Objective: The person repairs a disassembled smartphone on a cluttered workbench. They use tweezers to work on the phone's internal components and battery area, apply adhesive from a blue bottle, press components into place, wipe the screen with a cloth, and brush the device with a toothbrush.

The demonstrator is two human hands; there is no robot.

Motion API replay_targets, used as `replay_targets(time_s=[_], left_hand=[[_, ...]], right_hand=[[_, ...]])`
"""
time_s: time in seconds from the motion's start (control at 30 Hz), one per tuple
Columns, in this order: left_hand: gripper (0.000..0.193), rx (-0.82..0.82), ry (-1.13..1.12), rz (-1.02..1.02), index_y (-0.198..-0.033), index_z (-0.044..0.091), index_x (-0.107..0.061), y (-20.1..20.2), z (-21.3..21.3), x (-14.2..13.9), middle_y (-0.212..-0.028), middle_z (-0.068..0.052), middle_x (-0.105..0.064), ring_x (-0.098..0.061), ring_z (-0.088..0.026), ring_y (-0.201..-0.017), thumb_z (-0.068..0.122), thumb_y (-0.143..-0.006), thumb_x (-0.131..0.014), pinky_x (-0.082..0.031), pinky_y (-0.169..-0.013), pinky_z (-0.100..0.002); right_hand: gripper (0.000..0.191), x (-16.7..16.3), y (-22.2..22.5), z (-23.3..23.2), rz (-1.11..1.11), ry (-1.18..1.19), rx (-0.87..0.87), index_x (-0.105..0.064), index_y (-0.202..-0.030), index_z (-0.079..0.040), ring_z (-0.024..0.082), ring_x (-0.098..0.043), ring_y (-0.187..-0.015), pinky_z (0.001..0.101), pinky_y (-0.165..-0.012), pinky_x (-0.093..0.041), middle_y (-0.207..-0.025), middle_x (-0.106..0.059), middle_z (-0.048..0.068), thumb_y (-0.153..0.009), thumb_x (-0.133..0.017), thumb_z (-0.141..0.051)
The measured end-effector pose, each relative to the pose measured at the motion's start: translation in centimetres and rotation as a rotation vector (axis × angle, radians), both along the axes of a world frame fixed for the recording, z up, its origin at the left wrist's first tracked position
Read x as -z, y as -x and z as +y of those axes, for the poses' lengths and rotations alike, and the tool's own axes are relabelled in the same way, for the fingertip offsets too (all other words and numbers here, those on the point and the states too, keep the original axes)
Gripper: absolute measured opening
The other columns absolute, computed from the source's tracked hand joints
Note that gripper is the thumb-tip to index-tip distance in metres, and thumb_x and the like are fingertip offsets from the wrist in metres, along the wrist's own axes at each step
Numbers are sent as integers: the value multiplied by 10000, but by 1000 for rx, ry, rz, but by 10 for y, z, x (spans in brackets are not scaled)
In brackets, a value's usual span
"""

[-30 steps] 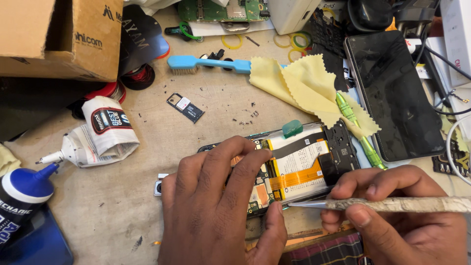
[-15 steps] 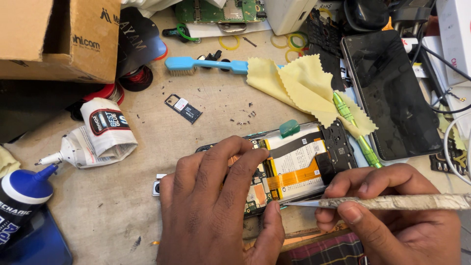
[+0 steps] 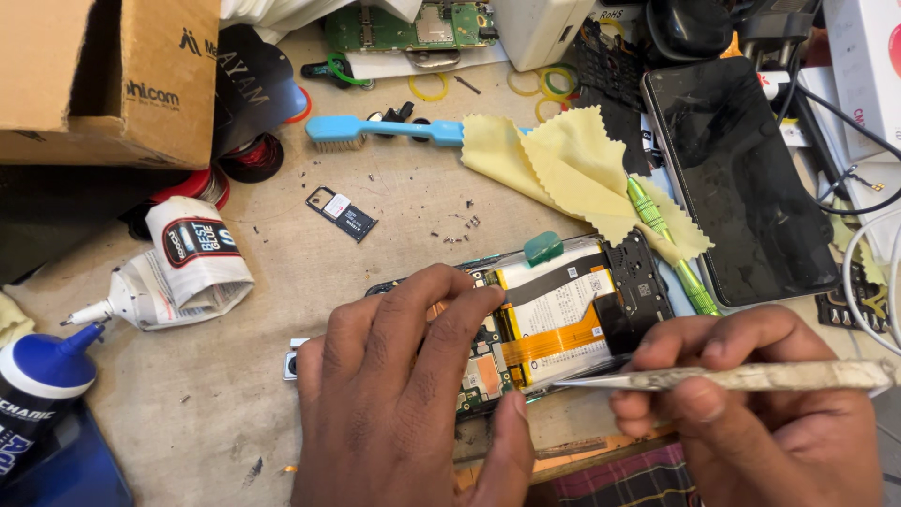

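Pinning an opened phone [image 3: 563, 314] to the bench, the left hand [image 3: 404, 394] lies flat over its left half, fingers spread and fingertips [image 3: 469, 282] pressing on the exposed board, thumb hooked around the near edge; it closes on nothing. Phone sits near centre of the worktop [image 3: 394, 216], back cover off, white battery and orange flex cable showing, a small teal pick [image 3: 542, 249] wedged at its far edge. Right hand [image 3: 760, 404], near right, is clamped on metal tweezers [image 3: 741, 377], held almost level, tips pointing left and meeting the phone's near edge just beside the left thumb. Yellow cloth [image 3: 554, 160] lies crumpled just beyond the phone, a green screwdriver [image 3: 666, 249] resting partly on it to the right. Dark screen panel [image 3: 741, 178] lies far right, face up. Blue toothbrush [image 3: 385, 130] lies beyond the cloth's left end. Small SIM tray [image 3: 342, 213] sits alone on bare wood left of centre. Rolled glue tube [image 3: 178, 268] at left, nozzle pointing left; blue-capped bottle [image 3: 38, 385] at near left. Cardboard box [image 3: 103, 80] at far left corner. Green circuit board [image 3: 413, 23] at far edge.
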State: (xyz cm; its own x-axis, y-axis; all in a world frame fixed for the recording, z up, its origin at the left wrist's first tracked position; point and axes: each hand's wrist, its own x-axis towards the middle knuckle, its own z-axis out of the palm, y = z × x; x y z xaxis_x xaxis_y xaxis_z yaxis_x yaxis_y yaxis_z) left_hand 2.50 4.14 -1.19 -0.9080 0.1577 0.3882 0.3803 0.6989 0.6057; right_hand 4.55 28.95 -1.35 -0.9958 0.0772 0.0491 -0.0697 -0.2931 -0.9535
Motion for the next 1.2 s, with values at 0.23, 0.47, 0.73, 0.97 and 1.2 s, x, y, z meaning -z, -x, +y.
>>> replay_targets(time_s=[0.23, 0.47, 0.73, 0.97, 1.2], left_hand=[[814, 179, 86, 39, -1446, 70, -520, 9, -16, -10, -1389, -121, -542, -526, -317, -1174, 374, -738, -782, -398, -916, -493], [619, 292, 239, 250, -1363, 35, -581, 22, -30, -34, -1294, -175, -646, -597, -320, -1113, 352, -857, -746, -459, -865, -456], [456, 344, 174, 261, -1278, 44, -642, 37, -36, -58, -1124, -113, -748, -645, -269, -1095, 355, -955, -721, -479, -857, -424], [473, 346, 155, 260, -1250, 66, -665, 42, -38, -52, -1166, -93, -740, -647, -252, -1095, 401, -924, -736, -492, -881, -421], [463, 364, 175, 345, -1237, 80, -673, 51, -45, -32, -1207, -131, -714, -650, -265, -1103, 442, -957, -738, -521, -880, -449]], right_hand=[[148, 0, 10, 27, 103, 181, -128, -561, -1134, 17, 354, -651, -750, 462, -594, -587, -913, -603, 275, -1047, -614, -90], [265, -7, 6, 63, -172, 28, -210, -535, -938, -3, 341, -665, -668, 409, -550, -567, -857, -599, 252, -1120, -603, -183], [305, 11, -3, 70, 262, -1012, 65, -660, -1134, -99, 72, -695, -751, 201, -724, -573, -834, -698, 52, -863, -799, -104], [471, -24, 53, 55, 74, -1509, -627, -758, -1297, -315, 104, -782, -955, 324, -803, -589, -1047, -793, -104, -856, -838, -458], [411, 7, 41, 42, 256, -1933, -710, -634, -1324, -452, 119, -735, -1083, 280, -889, -585, -1332, -690, -11, -914, -627, -478]])
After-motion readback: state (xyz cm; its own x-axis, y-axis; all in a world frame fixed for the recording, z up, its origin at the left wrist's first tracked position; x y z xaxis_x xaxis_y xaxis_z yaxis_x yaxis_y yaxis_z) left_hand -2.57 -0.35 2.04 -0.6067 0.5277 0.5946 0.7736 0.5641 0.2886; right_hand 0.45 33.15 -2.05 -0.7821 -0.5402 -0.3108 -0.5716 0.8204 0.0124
